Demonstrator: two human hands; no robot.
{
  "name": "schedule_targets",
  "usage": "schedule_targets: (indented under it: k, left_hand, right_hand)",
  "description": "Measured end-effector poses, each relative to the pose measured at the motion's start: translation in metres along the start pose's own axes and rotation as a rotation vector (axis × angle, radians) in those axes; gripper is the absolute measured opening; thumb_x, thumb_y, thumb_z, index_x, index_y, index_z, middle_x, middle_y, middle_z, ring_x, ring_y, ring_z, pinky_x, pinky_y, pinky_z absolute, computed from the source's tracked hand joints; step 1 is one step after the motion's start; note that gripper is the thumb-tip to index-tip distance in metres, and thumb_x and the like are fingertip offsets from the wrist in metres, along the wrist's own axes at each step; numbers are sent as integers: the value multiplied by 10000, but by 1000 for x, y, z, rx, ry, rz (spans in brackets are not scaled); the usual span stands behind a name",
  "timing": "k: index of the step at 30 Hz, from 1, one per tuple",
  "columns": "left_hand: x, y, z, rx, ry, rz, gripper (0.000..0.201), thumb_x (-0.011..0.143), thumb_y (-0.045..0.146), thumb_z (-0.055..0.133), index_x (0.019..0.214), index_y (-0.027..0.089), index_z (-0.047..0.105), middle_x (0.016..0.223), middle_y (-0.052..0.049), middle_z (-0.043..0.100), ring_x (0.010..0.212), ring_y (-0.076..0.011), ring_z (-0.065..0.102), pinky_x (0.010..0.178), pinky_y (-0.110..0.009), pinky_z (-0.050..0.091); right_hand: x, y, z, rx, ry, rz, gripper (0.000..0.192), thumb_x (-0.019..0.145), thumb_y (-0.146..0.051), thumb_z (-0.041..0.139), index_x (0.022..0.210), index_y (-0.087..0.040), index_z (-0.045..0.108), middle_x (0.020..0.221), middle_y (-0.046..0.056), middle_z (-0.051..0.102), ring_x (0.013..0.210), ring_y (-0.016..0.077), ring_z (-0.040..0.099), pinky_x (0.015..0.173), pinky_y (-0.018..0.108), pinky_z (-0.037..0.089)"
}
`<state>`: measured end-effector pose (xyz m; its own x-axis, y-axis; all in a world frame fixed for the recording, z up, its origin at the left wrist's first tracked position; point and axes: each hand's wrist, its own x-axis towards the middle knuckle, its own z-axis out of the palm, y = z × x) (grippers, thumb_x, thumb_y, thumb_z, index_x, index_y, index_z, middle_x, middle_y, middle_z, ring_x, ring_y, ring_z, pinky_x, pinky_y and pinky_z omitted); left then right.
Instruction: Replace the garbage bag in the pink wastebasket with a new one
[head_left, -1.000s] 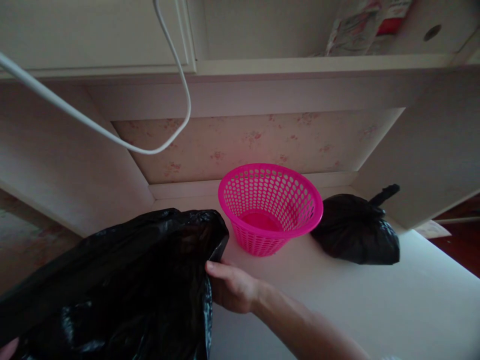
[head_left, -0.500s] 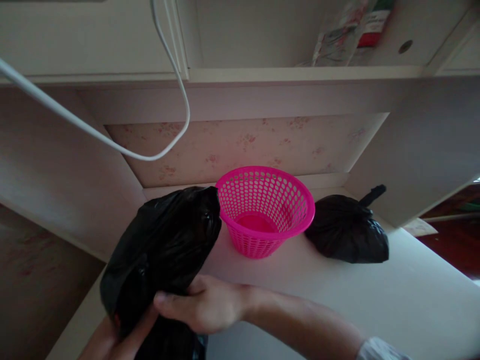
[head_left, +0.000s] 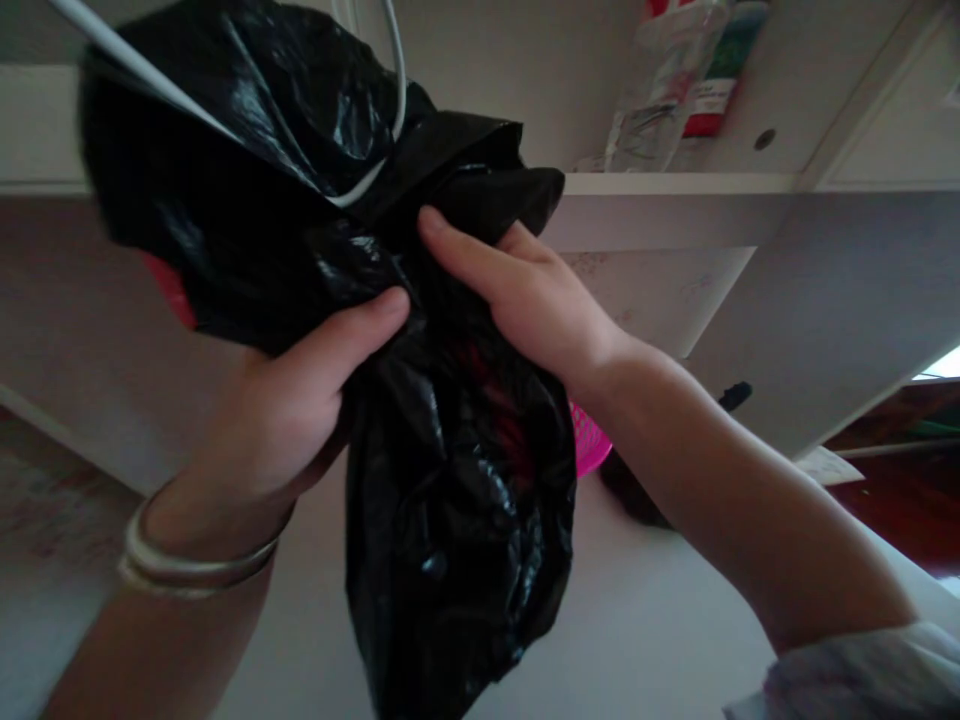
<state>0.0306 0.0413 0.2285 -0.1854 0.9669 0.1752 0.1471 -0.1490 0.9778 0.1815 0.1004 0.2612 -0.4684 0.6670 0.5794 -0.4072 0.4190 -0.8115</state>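
Left hand: the left hand (head_left: 289, 405) is raised in front of the shelf, fingers curled and pressed around a bunched part of the black bag (head_left: 450, 480), thumb (head_left: 360, 325) laid across the plastic and pointing right. A pair of bangles (head_left: 191, 570) sits on that wrist.

Bag, upper part: above the left hand the loose plastic billows up and out to the left, shiny and crumpled; a bit of red shows at its lower left edge.

Cable: a white cable (head_left: 360, 190) crosses in front of the top of the bag, looping down from the upper edge.

Bag, lower part: below both hands the bag hangs down in a long dark bundle, clear of the white counter (head_left: 660, 620). Something reddish shows faintly through the plastic in the middle.

Right hand: the right hand (head_left: 525, 295) comes in from the right, fingers (head_left: 457, 245) stretched flat against the gathered plastic, close beside the left thumb. The fingers pinch the plastic against the palm side; the thumb is hidden behind the bag.

Where the bag sits to the grip: the gathered neck lies between the two hands, the loose top above them, the heavy part below.

Behind: a sliver of a pink basket (head_left: 589, 445) peeks out between bag and right forearm, with another dark bag (head_left: 637, 495) just beside it on the counter.

Shelf above: a plastic bottle (head_left: 656, 90) on the shelf (head_left: 675, 185).
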Motion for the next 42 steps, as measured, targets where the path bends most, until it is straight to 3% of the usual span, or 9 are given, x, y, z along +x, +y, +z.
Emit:
schedule_targets:
  k: [2,5,10,19,22,30,35,39,42]
  left_hand:
    - [25,3,29,-399,-133,261,396,820,259,676,1200,153,701,1344,-15,688,1338,-292,540,1117,-439,436]
    - [55,-10,61,-600,-315,104,252,818,201,699,1054,123,744,1117,-48,787,1222,-299,649,1106,-446,477]
    - [99,-38,98,-641,-548,-35,205,841,277,652,972,167,764,980,-22,795,1142,-324,685,1027,-469,539]
    - [134,-46,146,-559,-557,-244,232,829,278,660,1010,161,746,974,-80,799,1009,-286,729,1007,-450,529]
    - [119,-57,134,-499,-591,-336,227,829,244,656,1006,139,752,923,-101,800,912,-268,745,940,-412,556]
    - [85,-68,54,-301,-369,-530,201,836,173,652,985,111,772,837,-112,800,675,-212,722,671,-302,594]
    - [80,-77,11,-297,-216,-575,217,842,188,660,1018,128,773,836,-112,803,659,-226,730,649,-311,611]
    - [71,-91,-6,-352,-160,-613,223,851,183,658,1042,136,763,871,-115,806,689,-230,742,692,-317,623]
    - [65,-97,-8,-348,-135,-620,242,863,169,653,1084,138,745,915,-116,807,727,-223,749,707,-305,622]
  right_hand:
    - [1,4,-22,-29,116,-3,505,891,-383,578,1262,-42,619,1199,68,721,1232,273,624,995,348,510]
    - [-2,18,-57,-132,259,-4,296,907,-321,648,1158,-164,669,1158,26,747,1218,256,650,1080,436,506]
    - [-11,39,-104,-285,419,-17,418,844,-445,710,1170,-186,677,1221,32,720,1248,291,621,1128,512,449]
    - [-24,72,-165,-592,701,-358,328,817,-355,711,1097,-186,724,1234,39,712,1270,269,591,1176,437,377]
    - [-40,69,-172,-590,650,-213,326,813,-316,712,1114,-194,729,1197,37,734,1220,282,623,1142,482,415]
    - [-73,42,-181,-638,250,745,132,702,-212,697,807,-198,775,861,44,788,852,271,724,868,454,606]
    - [-66,46,-167,-832,33,872,151,736,-242,609,668,-165,719,709,64,741,682,231,686,637,338,586]
    - [-53,65,-158,-1111,-366,714,105,690,-167,621,703,-175,725,799,65,757,805,252,681,780,360,574]
    - [-44,84,-151,-1173,-493,591,153,720,-150,597,760,-167,744,876,98,769,851,262,684,846,384,558]
